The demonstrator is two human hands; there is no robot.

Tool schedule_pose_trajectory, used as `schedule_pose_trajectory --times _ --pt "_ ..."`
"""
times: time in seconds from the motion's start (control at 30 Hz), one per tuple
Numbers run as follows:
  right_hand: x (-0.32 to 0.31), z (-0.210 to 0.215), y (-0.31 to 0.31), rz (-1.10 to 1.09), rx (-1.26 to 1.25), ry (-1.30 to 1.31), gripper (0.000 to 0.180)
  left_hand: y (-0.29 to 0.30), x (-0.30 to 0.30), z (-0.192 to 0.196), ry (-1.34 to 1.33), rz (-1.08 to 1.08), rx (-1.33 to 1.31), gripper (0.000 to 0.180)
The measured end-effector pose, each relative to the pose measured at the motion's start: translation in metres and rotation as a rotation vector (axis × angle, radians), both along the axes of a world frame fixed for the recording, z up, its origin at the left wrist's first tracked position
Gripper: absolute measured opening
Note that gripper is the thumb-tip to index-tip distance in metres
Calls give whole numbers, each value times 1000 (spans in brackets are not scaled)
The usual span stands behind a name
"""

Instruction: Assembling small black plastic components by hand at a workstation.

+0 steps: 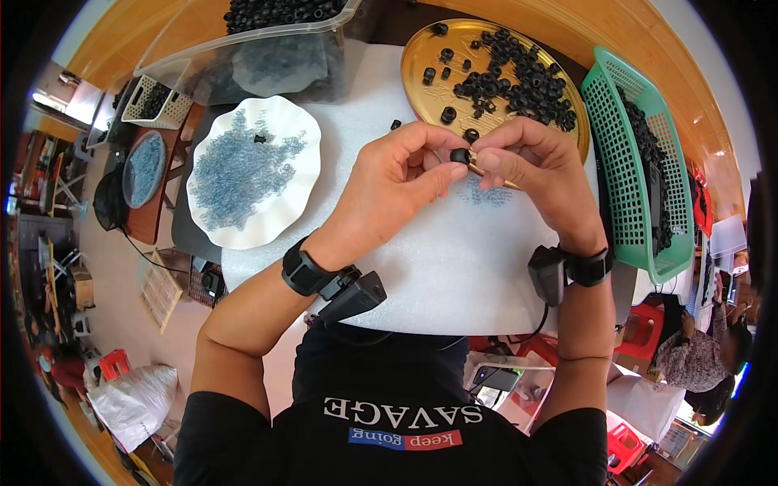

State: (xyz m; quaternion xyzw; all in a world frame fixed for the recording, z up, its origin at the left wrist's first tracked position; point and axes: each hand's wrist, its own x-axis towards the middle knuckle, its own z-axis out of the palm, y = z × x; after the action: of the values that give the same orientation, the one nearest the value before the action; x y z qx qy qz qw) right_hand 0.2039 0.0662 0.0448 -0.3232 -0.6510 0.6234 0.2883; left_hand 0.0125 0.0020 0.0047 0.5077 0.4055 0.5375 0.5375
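White foam mat (454, 267) below; left hand (389, 182) and right hand (531, 162) pinch one small, round black rubber ring (459, 155) between fingertips.

Small black rubber ring (459, 155), pinched between the fingers of both hands, held above the white-padded table's far middle.

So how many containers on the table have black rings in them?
3. A clear plastic tub at the top left, a gold round tray at top centre, and a green basket on the right. The hands hide part of the tray.
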Motion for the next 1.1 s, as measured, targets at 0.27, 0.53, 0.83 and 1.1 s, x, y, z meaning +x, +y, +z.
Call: schedule_pose_trajectory --times 0.27,0.53,0.83,1.1 --pt "1 -2 -1 35 -31 -42 12 -4 0 4 44 -25 -40 19" --pt "2 3 0 183 -267 -95 24 -10 -6 16 -95 -300 -133 22" --pt "-1 12 1 -7 -51 -151 17 -34 -8 20 -38 -410 -288 18" --pt "-44 15 9 92 628 -407 15 -43 -32 0 -88 -137 -246 15"
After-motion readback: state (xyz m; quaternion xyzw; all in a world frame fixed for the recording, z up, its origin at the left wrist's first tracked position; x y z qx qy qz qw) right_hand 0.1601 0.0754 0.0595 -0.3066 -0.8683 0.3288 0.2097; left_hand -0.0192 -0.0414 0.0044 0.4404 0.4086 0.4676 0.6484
